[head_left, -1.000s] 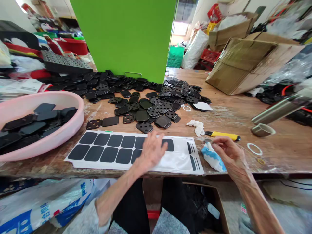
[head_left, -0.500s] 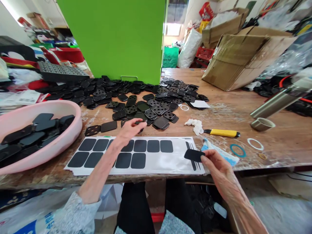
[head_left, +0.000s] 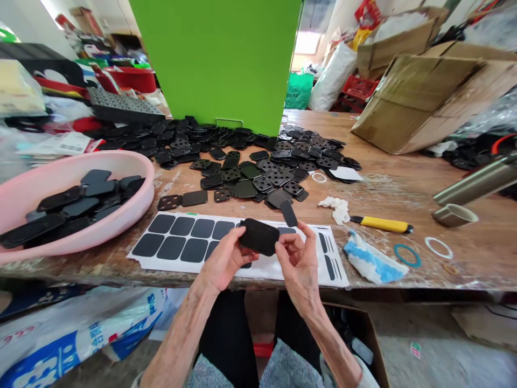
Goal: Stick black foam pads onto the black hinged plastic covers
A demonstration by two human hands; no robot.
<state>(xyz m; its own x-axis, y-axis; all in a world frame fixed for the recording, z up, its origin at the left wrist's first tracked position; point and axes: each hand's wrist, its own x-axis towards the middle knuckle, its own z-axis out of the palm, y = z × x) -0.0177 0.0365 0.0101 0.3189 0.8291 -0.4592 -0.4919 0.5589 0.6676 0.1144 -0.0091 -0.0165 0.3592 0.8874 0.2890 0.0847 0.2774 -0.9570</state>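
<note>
Pad [head_left: 258, 237], black with rounded corners, sits pinched in the left hand [head_left: 224, 258] on my feed, the fingers closed around its lower edge. The right hand [head_left: 299, 264] is closed too, gripping a narrow black strip [head_left: 289, 213] upright, its fingers touching the pad's right side. I see both hands just above a white sheet of black pads [head_left: 315, 253] on the wooden worktop [head_left: 404, 199], with a pink basin [head_left: 81, 159] of black pieces to the left.
</note>
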